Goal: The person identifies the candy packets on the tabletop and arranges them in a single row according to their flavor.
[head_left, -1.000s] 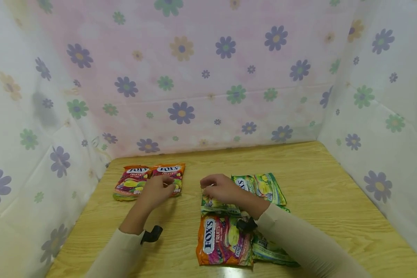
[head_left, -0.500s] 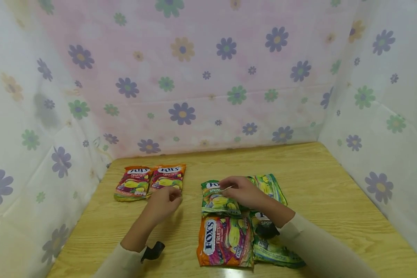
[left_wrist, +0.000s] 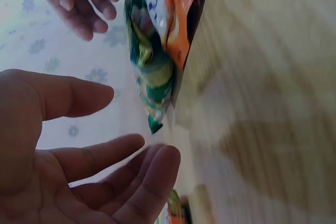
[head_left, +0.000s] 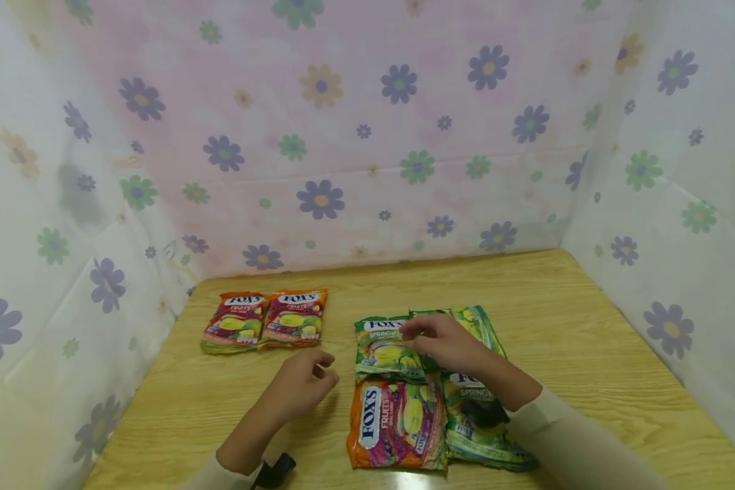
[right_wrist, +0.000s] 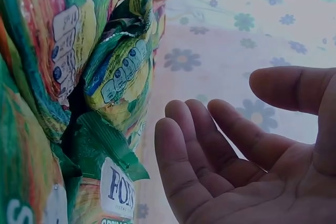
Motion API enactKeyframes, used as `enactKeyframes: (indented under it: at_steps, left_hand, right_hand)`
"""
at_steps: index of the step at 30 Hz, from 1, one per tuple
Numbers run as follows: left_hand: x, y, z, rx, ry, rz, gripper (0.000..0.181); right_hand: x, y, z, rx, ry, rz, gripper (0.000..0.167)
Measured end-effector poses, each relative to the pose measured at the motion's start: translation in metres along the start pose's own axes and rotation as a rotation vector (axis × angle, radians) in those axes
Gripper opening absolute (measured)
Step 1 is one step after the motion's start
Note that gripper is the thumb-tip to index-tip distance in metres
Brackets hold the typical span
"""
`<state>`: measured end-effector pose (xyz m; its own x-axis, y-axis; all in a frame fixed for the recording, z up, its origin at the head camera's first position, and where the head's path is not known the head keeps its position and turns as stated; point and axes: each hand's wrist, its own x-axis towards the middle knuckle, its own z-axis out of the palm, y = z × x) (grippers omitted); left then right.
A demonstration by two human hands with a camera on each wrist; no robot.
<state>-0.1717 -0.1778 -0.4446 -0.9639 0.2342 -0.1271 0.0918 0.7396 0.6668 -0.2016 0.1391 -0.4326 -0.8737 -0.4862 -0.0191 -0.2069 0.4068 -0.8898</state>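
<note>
My left hand (head_left: 303,386) is over the table with fingers loosely bent, holding nothing. It lies between two orange Fox's Fruits candy bags, one at far left (head_left: 235,323) and one beside it (head_left: 294,320), and a nearer orange bag (head_left: 398,429). Relaxed and slightly bent, the fingers of my right hand (head_left: 450,344) are above the green candy bags; the right wrist view shows them apart from the bags. One green bag (head_left: 380,354) lies left of that hand. Another (head_left: 482,323) is partly hidden behind it, and a third (head_left: 486,439) is partly covered by the right wrist camera.
The wood-grain table (head_left: 545,292) is enclosed at the back and sides by flower-print cloth (head_left: 367,170). Bare tabletop shows between the left pair of bags and the right cluster. A black camera (head_left: 275,469) is strapped at the left wrist.
My left hand has drawn back from the two orange bags, toward me and right. My right hand has moved right off the left green bag, uncovering it. The bags look unmoved.
</note>
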Motion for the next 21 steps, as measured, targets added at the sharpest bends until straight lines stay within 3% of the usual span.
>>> enactKeyframes:
  at_steps: [4, 8, 12, 21]
  left_hand:
    - [-0.006, 0.003, 0.005, 0.025, -0.042, 0.038, 0.060]
    - [-0.014, 0.005, 0.007, 0.032, -0.131, 0.024, 0.087]
    - [-0.024, 0.009, 0.014, 0.066, -0.199, 0.013, 0.110]
    - [-0.040, 0.018, 0.032, 0.210, -0.215, 0.051, 0.143]
  right_hand:
    - [-0.007, -0.003, 0.001, -0.063, -0.001, 0.009, 0.031]
    - [-0.014, -0.005, 0.004, -0.091, -0.034, 0.024, 0.028]
    - [-0.018, -0.006, 0.006, -0.142, -0.058, -0.010, 0.026]
    - [-0.026, -0.007, 0.011, -0.216, -0.112, -0.030, 0.019]
